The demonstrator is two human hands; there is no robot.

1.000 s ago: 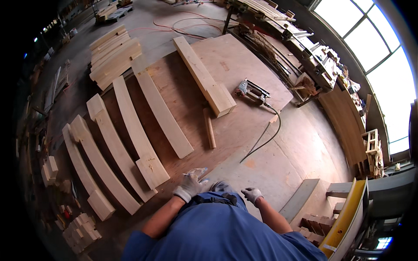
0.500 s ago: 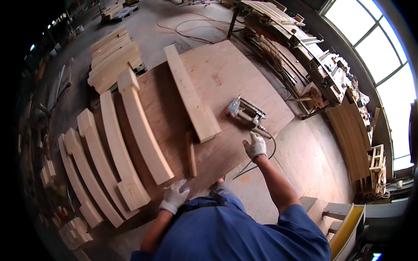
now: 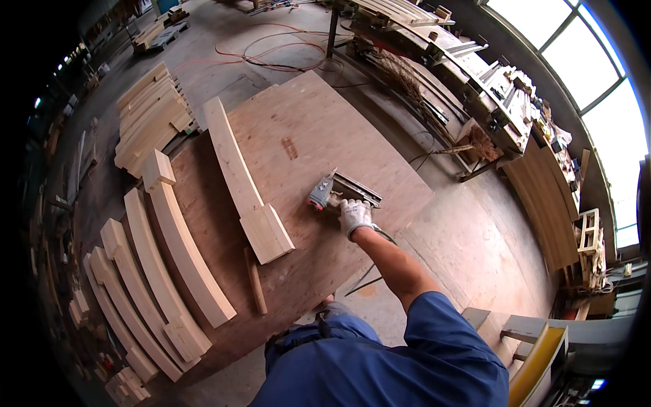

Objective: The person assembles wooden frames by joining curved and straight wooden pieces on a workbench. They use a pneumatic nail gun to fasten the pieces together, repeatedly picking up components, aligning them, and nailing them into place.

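My right hand [image 3: 356,217], in a white work glove, is closed round the handle of a pneumatic nail gun [image 3: 321,192]. The tool lies on a brown plywood tabletop [image 3: 319,122], its grey head pointing left and its long magazine stretching to the right. My left hand is out of view. Left of the nail gun lies a long pale timber piece [image 3: 232,163] with a thicker block [image 3: 266,233] at its near end. A short wooden stick [image 3: 255,281] lies just below that block, near the table's front edge.
Several curved timber pieces [image 3: 186,237] lie side by side along the left of the table. A timber stack [image 3: 152,112] stands beyond them. Air hoses [image 3: 285,57] coil on the floor at the back. A cluttered workbench [image 3: 468,71] runs along the right, and a yellow-edged frame [image 3: 539,366] stands at lower right.
My right hand has moved from beside the hose onto the nail gun's handle and closed on it. My left hand has dropped out of view. The whole scene has shifted left in the picture.
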